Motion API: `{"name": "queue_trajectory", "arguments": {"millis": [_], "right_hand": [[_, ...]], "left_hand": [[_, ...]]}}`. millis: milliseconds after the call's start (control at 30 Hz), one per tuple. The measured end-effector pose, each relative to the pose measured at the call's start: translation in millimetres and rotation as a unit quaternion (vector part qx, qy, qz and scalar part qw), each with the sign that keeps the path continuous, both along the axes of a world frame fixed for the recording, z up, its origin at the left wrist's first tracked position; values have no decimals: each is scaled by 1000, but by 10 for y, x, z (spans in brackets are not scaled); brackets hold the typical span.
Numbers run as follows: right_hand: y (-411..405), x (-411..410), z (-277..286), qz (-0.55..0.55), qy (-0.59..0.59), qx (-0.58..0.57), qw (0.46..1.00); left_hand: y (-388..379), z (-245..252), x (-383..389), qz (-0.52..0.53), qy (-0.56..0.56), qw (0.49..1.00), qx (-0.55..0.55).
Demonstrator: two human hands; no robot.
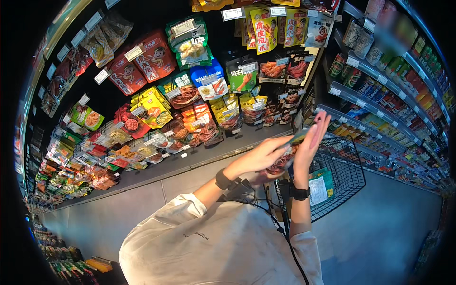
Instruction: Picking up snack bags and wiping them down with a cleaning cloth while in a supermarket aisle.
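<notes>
A plastic snack packet (284, 160), dark and reddish with a green upper edge, is held between my two hands in front of my chest. My left hand (269, 151) lies over its near side, fingers across the top. My right hand (309, 144) is nearly flat, its palm against the packet's other side and its fingers pointing up. Part of the packet is hidden behind the hands. Beyond my right forearm is a black wire shopping cart (351, 171). In it lies a teal packet (328, 178) with a white label (317, 191).
Hanging snack packets, including yellow bags (263, 30) and red bags (155, 57), fill the display ahead and left. Shelves of drink cans (379, 94) stand at the right. A black cable (290, 245) runs down my shirt. Grey floor tiles (370, 228) surround the cart.
</notes>
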State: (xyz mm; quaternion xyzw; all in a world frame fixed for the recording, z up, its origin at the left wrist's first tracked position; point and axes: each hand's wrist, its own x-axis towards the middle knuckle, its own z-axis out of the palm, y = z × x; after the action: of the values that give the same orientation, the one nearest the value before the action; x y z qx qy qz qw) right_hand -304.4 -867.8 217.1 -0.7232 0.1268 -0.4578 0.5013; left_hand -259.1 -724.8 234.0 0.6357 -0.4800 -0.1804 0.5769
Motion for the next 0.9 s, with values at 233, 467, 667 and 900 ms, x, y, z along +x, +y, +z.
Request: {"name": "queue_trajectory", "arguments": {"millis": [233,467,667,900], "right_hand": [[379,-358,-58,136,19,-269,953],[-126,-159,-95,26,-2,10,1000],[379,-377,-111,132,74,-329,932],[-138,-10,-328,153,-1,73,986]], "left_hand": [[-175,-229,37,151,253,948,-119],[-316,-15,-87,74,221,966,-112],[-322,292,180,197,392,856,-273],[-410,372,125,112,426,854,-279]]}}
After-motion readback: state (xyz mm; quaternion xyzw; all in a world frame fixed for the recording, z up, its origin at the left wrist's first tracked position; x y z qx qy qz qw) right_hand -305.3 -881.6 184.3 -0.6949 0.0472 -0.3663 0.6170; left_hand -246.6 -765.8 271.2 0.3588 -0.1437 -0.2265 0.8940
